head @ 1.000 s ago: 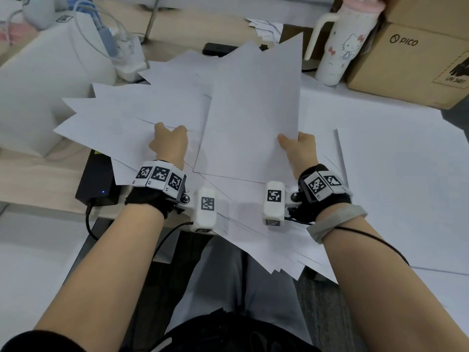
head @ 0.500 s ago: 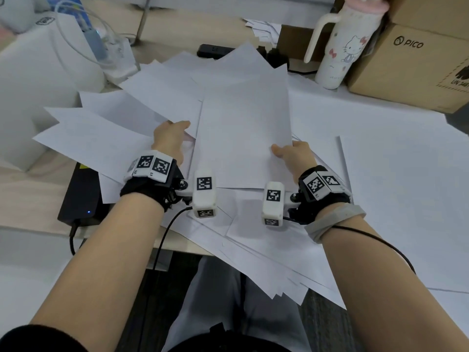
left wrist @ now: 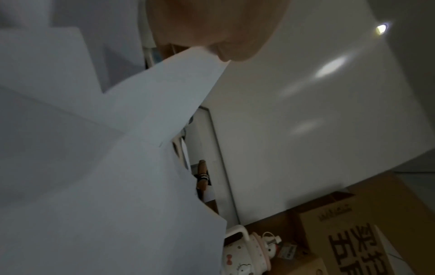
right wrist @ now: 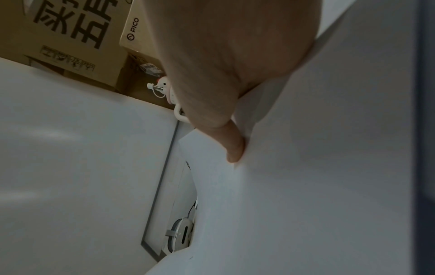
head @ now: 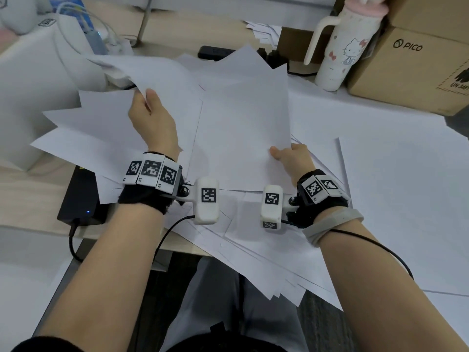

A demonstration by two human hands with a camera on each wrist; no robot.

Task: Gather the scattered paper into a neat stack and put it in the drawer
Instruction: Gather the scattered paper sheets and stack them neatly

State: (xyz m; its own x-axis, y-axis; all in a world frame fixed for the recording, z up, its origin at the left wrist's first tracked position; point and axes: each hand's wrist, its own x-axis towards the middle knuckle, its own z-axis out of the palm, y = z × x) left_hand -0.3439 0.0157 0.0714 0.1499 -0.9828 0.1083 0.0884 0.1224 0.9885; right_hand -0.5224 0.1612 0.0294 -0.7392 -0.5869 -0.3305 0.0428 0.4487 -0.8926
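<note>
Several white paper sheets (head: 241,128) lie fanned and overlapping across the desk, some hanging over its near edge. My left hand (head: 149,118) has reached up to the far left of the pile and pinches the edge of a lifted sheet (head: 154,72), thumb on top; the left wrist view shows that sheet (left wrist: 164,93) under the hand (left wrist: 212,28). My right hand (head: 291,158) grips the right lower edge of the top sheet, thumb on its face. In the right wrist view a finger (right wrist: 233,148) curls under the paper (right wrist: 306,167). No drawer is in view.
A white mug with a cartoon cat (head: 342,44) and a brown PICO box (head: 411,67) stand at the back right. A white box (head: 38,97) sits at the left, a black device (head: 81,199) with a cable by the near left edge. More sheets (head: 406,186) cover the right.
My left hand has moved up and away from the pile's left side and lifted a far sheet by its edge. The right hand has stayed on the top sheet.
</note>
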